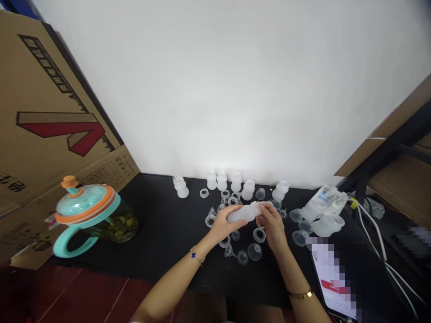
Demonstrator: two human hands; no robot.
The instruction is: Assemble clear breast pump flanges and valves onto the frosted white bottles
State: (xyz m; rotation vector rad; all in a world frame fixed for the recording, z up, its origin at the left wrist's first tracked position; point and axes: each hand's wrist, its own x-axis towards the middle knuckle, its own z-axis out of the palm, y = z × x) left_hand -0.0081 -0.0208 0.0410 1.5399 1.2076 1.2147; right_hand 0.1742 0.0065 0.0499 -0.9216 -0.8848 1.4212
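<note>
The left hand (224, 225) closes around a frosted plastic bottle (239, 215), the right hand (272, 225) pinching its narrow end. It looks light and slick, best held around the body.

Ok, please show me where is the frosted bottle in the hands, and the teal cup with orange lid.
Frosted bottle (242, 214), head view, on its body.
Teal cup (84, 200), head view, on its lid.
</note>
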